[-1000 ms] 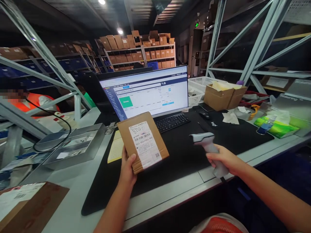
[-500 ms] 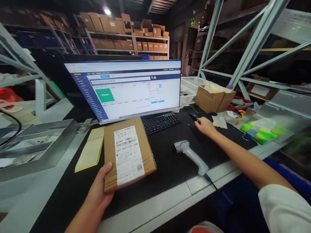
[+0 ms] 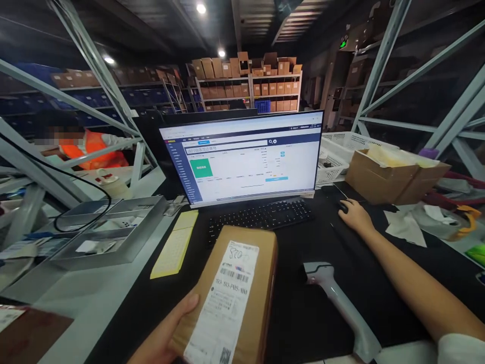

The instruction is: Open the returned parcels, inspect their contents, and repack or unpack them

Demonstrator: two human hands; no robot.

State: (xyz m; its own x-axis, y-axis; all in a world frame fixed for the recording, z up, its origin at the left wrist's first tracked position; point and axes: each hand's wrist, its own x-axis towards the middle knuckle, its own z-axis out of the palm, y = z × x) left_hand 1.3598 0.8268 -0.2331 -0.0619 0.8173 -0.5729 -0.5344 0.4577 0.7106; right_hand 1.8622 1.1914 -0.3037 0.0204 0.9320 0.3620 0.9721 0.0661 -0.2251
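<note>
My left hand (image 3: 172, 323) grips a brown cardboard box (image 3: 260, 298) along its left side, thumb on top. A white shipping label (image 3: 227, 298) with barcodes and handwriting faces up on it. The box is tilted and held over the black desk mat, in front of the keyboard (image 3: 273, 215). My right hand (image 3: 356, 218) rests curled over a dark computer mouse (image 3: 343, 207), mostly covered by the fingers. Between the two arms lies a grey-white handheld barcode scanner (image 3: 337, 298). Behind the box, the lit monitor (image 3: 242, 167) displays a page with a green square.
Left of the box lie a yellow paper pad (image 3: 176, 247) and a grey divided tray (image 3: 125, 242). An open carton (image 3: 382, 177) and white baskets (image 3: 333, 164) stand at the right. Farther off are stocked shelves (image 3: 250, 91) and a person in an orange vest (image 3: 94, 149).
The view has tipped upward and turned left. In it, the box sits lower and farther right, its top tilted to the right. My right hand stays at the mouse.
</note>
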